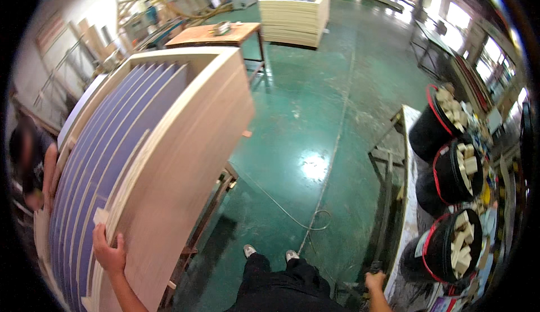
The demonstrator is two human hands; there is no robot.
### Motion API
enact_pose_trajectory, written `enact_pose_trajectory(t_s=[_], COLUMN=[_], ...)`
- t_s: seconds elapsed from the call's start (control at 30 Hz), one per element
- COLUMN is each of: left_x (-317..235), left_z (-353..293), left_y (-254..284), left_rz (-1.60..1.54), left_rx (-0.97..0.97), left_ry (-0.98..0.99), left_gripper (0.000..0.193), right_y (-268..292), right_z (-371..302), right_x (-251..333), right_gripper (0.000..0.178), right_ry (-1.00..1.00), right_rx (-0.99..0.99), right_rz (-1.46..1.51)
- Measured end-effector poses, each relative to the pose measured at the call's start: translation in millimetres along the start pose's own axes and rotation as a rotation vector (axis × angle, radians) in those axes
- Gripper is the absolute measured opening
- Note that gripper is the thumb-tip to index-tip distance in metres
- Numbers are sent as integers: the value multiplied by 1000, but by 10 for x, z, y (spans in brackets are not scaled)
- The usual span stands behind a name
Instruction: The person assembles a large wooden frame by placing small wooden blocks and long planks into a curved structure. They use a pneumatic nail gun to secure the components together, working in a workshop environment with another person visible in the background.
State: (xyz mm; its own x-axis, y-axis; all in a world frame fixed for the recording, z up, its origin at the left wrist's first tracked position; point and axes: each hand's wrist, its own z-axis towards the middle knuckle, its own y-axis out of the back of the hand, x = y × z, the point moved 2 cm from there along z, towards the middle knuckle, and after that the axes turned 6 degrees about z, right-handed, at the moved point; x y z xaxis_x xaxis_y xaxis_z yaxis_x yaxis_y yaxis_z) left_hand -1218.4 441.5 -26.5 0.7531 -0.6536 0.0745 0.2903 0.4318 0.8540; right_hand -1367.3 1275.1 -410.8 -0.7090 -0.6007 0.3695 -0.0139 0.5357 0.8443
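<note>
My left hand [111, 253] lies spread on the frame [194, 126], touching a block [100, 216]; my right hand [375, 281] is wrapped round a dark tool [376, 267].

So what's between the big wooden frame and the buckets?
Head view: mostly green floor, with a looped hose or cord, the person's shoes and a stand.
</note>
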Motion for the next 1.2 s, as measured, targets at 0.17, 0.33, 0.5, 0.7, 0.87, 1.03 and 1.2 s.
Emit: enact_pose_trajectory(t_s=[0.17,0.33,0.5,0.7,0.87,1.03,1.2], left_x=[1,-50,-201,-162,-98,-133,-299], left_z=[0,71,45,25,6,-26,18], left_y=[1,38,92,21,61,97,108], left_rz=[87,66,43,48,103,72,57], left_rx=[-25,-26,-73,-51,-96,-111,-102], left_ry=[26,17,29,21,23,25,4], left_gripper=[52,50,50,51,51,51,50], right_y=[997,962,850,879,619,276,-300], right_z=[-220,-124,105,584,913,1004,907], right_x=[-260,-1220,-1830,-1717,-1099,-610,-377], right_gripper=[74,70,62,53,46,40,34], right_ry=[-277,-356,-480,-461,-351,-222,-102], right_rx=[-129,-138,-158,-122,-54,15,126], right_rz=[-43,-58,-95,-172,-179,-178,-201])
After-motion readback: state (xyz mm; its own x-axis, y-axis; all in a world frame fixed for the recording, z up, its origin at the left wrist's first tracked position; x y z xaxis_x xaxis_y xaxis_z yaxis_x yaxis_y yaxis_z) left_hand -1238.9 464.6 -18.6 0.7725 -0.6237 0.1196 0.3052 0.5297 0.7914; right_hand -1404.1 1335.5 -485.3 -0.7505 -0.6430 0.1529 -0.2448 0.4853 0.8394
